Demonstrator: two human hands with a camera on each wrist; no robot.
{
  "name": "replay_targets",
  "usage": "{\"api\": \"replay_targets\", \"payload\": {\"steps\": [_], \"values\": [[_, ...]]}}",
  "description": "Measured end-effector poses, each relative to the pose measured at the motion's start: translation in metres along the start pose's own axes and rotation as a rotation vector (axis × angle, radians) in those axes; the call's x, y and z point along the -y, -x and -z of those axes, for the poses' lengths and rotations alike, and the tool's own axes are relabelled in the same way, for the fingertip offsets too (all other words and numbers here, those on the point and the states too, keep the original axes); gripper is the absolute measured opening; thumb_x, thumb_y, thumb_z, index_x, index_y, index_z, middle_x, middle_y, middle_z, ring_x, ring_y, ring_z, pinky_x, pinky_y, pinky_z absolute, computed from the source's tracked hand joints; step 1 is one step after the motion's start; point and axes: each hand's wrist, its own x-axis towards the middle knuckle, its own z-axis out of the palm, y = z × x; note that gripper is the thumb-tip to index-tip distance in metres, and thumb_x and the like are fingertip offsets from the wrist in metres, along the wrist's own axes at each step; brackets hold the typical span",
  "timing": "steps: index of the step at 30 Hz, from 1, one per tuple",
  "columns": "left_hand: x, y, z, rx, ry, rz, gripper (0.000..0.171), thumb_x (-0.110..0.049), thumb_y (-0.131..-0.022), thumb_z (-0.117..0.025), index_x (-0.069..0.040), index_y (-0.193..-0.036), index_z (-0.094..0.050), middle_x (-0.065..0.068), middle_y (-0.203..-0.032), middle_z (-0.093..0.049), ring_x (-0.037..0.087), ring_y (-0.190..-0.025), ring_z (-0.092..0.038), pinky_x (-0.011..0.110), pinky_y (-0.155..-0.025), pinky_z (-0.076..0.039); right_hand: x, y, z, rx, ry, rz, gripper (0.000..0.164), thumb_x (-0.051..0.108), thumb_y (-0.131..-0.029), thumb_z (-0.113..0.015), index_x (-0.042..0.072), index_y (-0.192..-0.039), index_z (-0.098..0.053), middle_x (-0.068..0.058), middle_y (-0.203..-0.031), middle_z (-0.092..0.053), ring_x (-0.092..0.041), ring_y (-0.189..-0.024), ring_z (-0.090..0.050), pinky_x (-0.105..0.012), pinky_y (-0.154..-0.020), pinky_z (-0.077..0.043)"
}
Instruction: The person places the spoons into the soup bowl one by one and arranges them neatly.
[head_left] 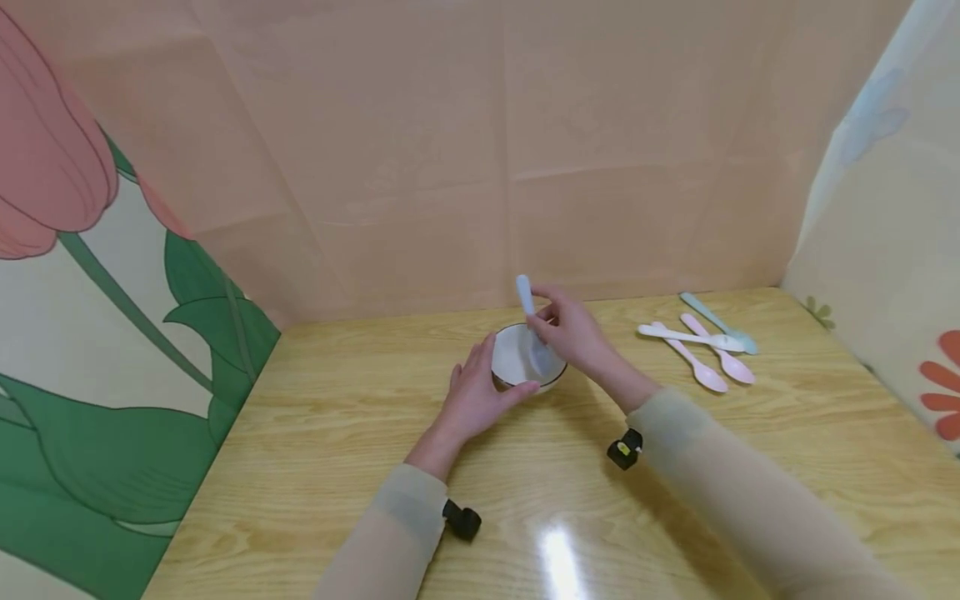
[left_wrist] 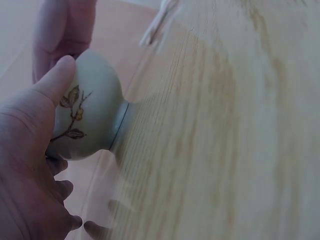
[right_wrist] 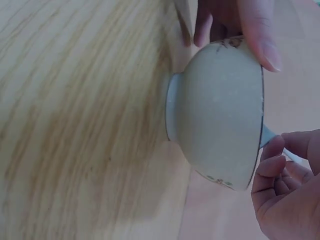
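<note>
"pale blue, that spoon (head_left: 527, 298). which of the hands had it?"

"the right hand (head_left: 572, 333): thumb and fingers pinched the handle, which pointed up, while the head dipped inside the bowl (right_wrist: 222, 120)."

"and the left hand (head_left: 480, 396)?"

"clamped on the bowl from its left side, thumb over the near rim, fingers along the outer wall. the two were apart from each other."

"where was the bowl?"

"upright on the wood-grained bench (head_left: 330, 417), near the back edge. it was pale, dark along the rim, with a brown leafy sprig on its side."

"what lay farther out?"

"to the right of the right hand, a loose cluster: a pink spoon (head_left: 708, 377), a second pink spoon (head_left: 737, 368), a white spoon (head_left: 686, 335) across both, and a pale green spoon (head_left: 708, 311). behind the bench hung a plain brownish-pink sheet (head_left: 420, 167); at the left, a tulip-printed sheet (head_left: 112, 467)."
</note>
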Motion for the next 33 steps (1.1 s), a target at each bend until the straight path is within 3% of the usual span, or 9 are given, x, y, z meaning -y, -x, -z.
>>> {"api": "replay_targets", "payload": {"steps": [10,20,33], "values": [[0.001,-0.001,0.001,0.020,-0.003,0.004,0.107,-0.076,-0.084,-0.060,-0.025,-0.163,-0.011,0.000,-0.163,-0.027,0.018,-0.146,-0.031,0.064,-0.116,-0.012,-0.003,-0.003,-0.013,0.033,0.032,-0.004,0.052,0.019,-0.100,-0.065,0.019,-0.149,-0.047,-0.014,-0.097,-0.072,-0.021,-0.074,-0.065,-0.037,-0.067,-0.053],[0.000,0.000,0.001,0.011,0.003,-0.004,0.106,-0.074,-0.084,-0.062,-0.023,-0.163,-0.013,0.001,-0.160,-0.031,0.020,-0.143,-0.035,0.065,-0.115,-0.012,-0.003,-0.001,-0.018,0.066,0.048,-0.018,0.052,0.016,-0.100,-0.066,0.018,-0.148,-0.048,-0.015,-0.099,-0.072,-0.022,-0.073,-0.066,-0.035,-0.065,-0.052],[0.000,0.002,0.002,0.014,0.008,-0.013,0.100,-0.071,-0.086,-0.063,-0.035,-0.162,-0.009,0.000,-0.160,-0.031,0.019,-0.141,-0.039,0.066,-0.115,-0.012,-0.001,-0.002,-0.023,0.124,0.147,-0.043,0.054,0.018,-0.102,-0.063,0.021,-0.152,-0.044,-0.008,-0.107,-0.071,-0.018,-0.077,-0.067,-0.034,-0.066,-0.054]]}}
